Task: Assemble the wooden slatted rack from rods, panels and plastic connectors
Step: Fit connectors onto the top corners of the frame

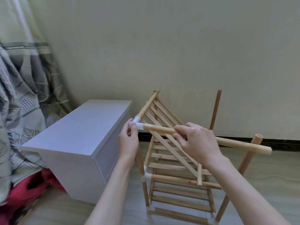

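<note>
Near the middle of the frame, the left hand (pixel 129 140) pinches a white plastic connector (pixel 137 125) between thumb and fingers. A wooden rod (pixel 227 142) sticks out of it toward the right edge. The right hand (pixel 197 141) grips this rod, with fingers curled over the top and thumb underneath. A tilted slatted panel (pixel 164 127) leans behind the hands. The half-built rack (pixel 178 189) stands below, beside a white cabinet (pixel 78 143).

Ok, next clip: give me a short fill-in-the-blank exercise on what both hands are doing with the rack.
The left hand pinches the white plastic ____ at the top corner.
The right hand grips a wooden ____ plugged into that corner piece.
The slatted panel joined there sits ____, not level.
Left of the rack stands a white ____.

Missing words: connector; rod; tilted; cabinet
</note>
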The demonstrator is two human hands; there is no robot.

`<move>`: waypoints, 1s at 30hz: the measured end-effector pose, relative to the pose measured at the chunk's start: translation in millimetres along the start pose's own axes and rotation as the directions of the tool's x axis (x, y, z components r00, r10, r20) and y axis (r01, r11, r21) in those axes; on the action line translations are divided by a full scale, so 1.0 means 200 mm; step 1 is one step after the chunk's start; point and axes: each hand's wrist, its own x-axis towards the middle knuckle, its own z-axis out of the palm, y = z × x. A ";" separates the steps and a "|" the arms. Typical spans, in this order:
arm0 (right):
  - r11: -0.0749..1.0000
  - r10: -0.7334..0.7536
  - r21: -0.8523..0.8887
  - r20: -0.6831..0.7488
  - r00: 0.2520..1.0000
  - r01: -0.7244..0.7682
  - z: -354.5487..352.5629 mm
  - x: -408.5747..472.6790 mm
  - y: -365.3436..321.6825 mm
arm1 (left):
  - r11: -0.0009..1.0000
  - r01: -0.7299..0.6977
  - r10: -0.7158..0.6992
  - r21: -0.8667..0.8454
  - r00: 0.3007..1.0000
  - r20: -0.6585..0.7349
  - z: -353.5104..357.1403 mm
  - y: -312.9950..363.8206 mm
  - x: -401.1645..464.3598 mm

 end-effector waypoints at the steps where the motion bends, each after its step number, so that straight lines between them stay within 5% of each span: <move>1: 1.000 -0.009 -0.014 -0.009 1.000 0.009 0.00 0.00 0.00 | 1.000 0.003 -0.003 -0.001 1.000 0.000 0.00 0.00 0.00; 14: 1.000 -0.007 0.004 -0.016 1.000 0.007 0.01 -0.01 -0.05 | 0.997 0.038 -0.038 -0.071 0.999 0.007 0.00 0.03 -0.02; 21: 0.991 -0.021 -0.131 -0.035 0.999 0.016 0.00 0.02 -0.08 | 0.996 0.035 -0.034 -0.084 0.999 0.016 -0.03 0.02 -0.03; 26: 0.991 -0.088 -0.100 0.027 0.996 0.091 0.00 0.03 -0.10 | 0.995 0.022 -0.018 -0.098 0.999 0.048 -0.06 0.01 -0.04; 30: 1.000 -0.005 0.004 0.131 0.991 0.004 -0.02 0.07 -0.09 | 0.994 0.000 0.007 -0.109 0.998 0.065 -0.08 0.01 -0.06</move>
